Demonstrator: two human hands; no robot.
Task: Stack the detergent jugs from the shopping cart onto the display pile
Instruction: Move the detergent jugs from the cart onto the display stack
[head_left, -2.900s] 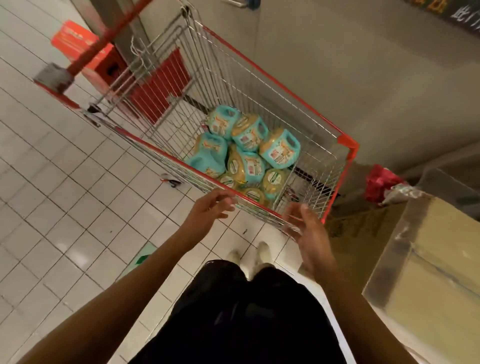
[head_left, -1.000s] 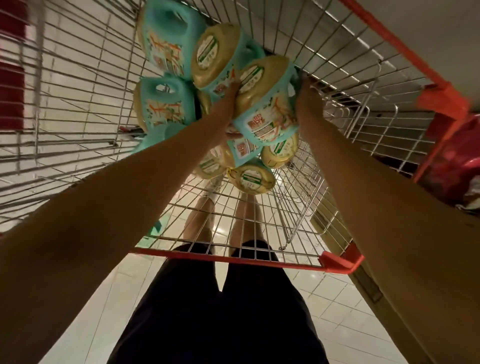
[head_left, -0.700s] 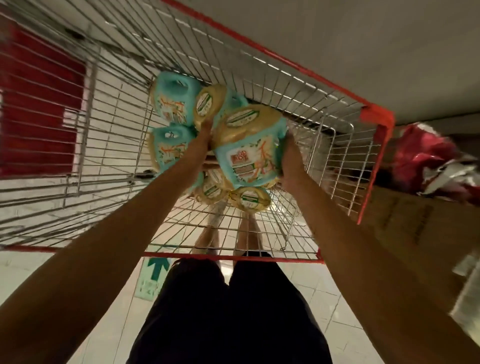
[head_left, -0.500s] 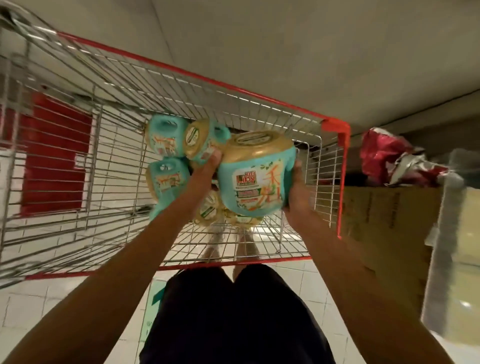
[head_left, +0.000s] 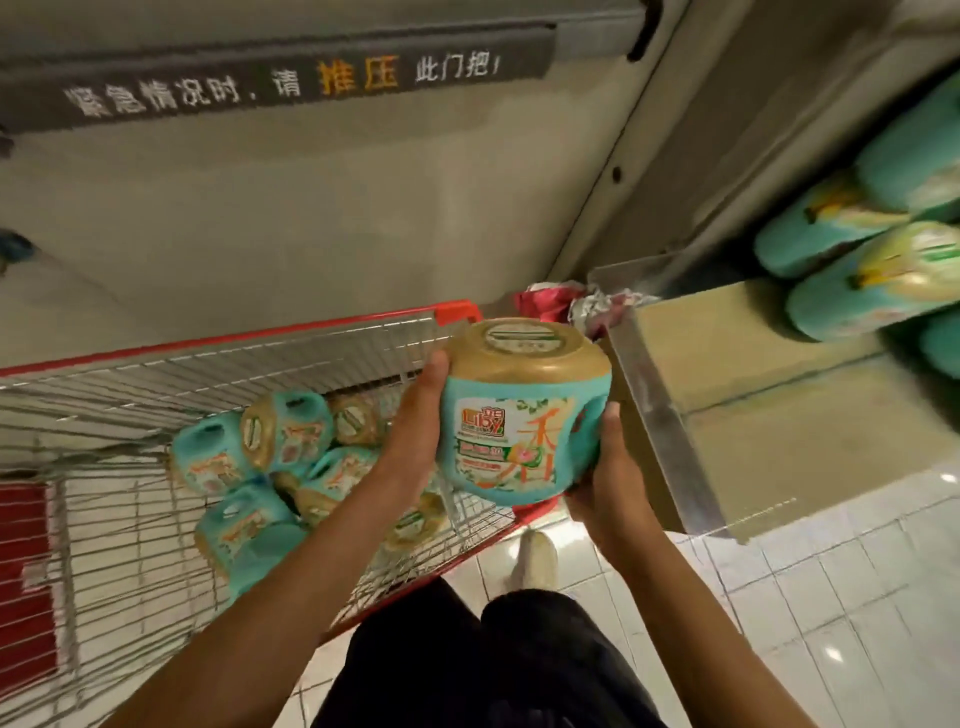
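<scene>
We hold one teal jug (head_left: 524, 415) between both hands at the centre of view, over the cart's (head_left: 234, 343) right corner. Our left hand (head_left: 415, 431) clasps its left side, thumb up by the tan cap (head_left: 524, 343). Our right hand (head_left: 608, 483) cups the lower right, seemingly to carry the weight. More jugs (head_left: 260, 452) lie heaped in the cart at 9 o'clock. The pile (head_left: 872, 249) sits at 2 o'clock on a metal-edged base (head_left: 753, 364), well apart, probably this jug's destination.
</scene>
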